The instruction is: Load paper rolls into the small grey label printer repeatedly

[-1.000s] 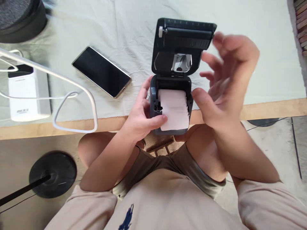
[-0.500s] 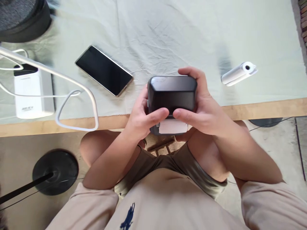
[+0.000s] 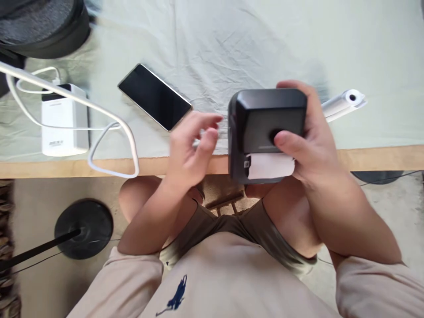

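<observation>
My right hand (image 3: 311, 137) grips a small black thermal printer (image 3: 268, 117) by its right side, thumb across the front face and fingers behind. A strip of white paper (image 3: 271, 166) shows at the printer's lower opening. Just left of the printer, apart from it, my left hand (image 3: 194, 143) holds nothing; its thumb and bent fingers are apart. A black-screened phone (image 3: 155, 96) lies on the cloth beyond my left hand. Partly hidden behind my right hand is a white paper roll (image 3: 344, 104) on the table.
A white power bank (image 3: 62, 126) with a white cable (image 3: 109, 110) stands on the left of the cloth-covered table (image 3: 218, 53). A black round object (image 3: 49, 31) fills the back left. The table's wooden edge (image 3: 152, 167) runs before me; a black stand base (image 3: 84, 227) is on the floor.
My left hand has let go of the printer and moved away to its left. My right hand has shifted the printer right, and its face looks more turned up to me.
</observation>
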### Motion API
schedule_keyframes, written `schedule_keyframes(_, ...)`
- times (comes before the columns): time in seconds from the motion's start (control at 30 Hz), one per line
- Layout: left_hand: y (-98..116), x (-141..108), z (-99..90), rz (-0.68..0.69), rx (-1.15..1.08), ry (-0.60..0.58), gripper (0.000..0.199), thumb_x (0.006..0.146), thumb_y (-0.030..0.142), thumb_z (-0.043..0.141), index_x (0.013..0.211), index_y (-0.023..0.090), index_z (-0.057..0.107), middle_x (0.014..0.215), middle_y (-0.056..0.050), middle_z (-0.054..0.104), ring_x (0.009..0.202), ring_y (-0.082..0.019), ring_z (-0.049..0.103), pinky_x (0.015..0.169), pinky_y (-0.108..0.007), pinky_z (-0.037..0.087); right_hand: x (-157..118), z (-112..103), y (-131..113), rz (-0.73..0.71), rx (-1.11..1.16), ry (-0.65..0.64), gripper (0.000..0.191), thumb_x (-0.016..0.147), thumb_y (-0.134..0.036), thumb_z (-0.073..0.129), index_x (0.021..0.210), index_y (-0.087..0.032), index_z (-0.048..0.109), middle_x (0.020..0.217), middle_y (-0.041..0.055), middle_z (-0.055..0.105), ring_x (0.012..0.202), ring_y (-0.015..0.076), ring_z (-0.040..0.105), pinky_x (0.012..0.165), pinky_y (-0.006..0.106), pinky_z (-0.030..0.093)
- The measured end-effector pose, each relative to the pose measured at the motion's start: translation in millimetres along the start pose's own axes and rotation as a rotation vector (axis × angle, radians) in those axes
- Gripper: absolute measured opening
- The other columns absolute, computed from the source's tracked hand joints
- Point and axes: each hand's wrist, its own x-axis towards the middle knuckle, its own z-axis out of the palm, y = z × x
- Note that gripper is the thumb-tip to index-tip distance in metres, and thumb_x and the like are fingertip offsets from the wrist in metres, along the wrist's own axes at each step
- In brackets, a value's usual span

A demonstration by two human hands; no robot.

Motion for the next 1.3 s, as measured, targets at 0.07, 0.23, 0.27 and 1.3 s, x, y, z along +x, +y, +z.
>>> schedule_keyframes(0.07,3.1,16.7,-15.7,0.102,0.224,0.150,0.056,0.091,0.077,0.086,0.117,0.028,0.081,0.112,-0.009,0.065,0.124,-0.035,0.058,0.130,-0.064,0.040,2.4,0.3,9.6,-0.047,0.068,0.128,0.067,0.098,-0.072,0.084,0.154,-0.041,0.062,0.130,0.0024,0.075,0.089,0.0176,0.072,0.062,0.025,0.058)
schedule_keyframes(0.23,-3.6,53.4,-43.6,-0.125,0.537,0.180,0.043,0.087,0.050,0.096,0.120,0.029,0.079,0.143,-0.007,0.060,0.169,-0.042,0.016,0.149,-0.064,-0.001,1.8,-2.0,30.6,-0.088,0.069,0.214,0.065,0.091,-0.061,0.096,0.147,-0.042,0.069,0.112,0.0011,0.073,0.076,0.0141,0.064,0.054,0.022,0.048)
schedule_keyframes(0.27,-7.2,56.3,-48.3,-0.144,0.527,0.134,0.039,0.085,0.048,0.098,0.113,0.028,0.078,0.143,-0.008,0.061,0.170,-0.043,0.017,0.149,-0.065,0.001,0.5,-3.1,31.1,-0.086,0.055,0.211,0.065,0.091,-0.059,0.096,0.148,-0.042,0.069,0.110,0.0012,0.072,0.076,0.0142,0.064,0.054,0.022,0.048)
schedule_keyframes(1.3,-15.4,18.1,-84.5,-0.098,0.276,0.292,0.066,0.081,0.058,0.101,0.134,0.030,0.071,0.128,-0.009,0.079,0.143,-0.040,0.067,0.123,-0.053,0.055,-9.2,-16.6,27.8,0.076,-0.007,0.141,0.092,0.060,-0.043,0.106,0.146,-0.053,0.073,0.109,0.0053,0.079,0.072,0.0240,0.071,0.047,0.030,0.052)
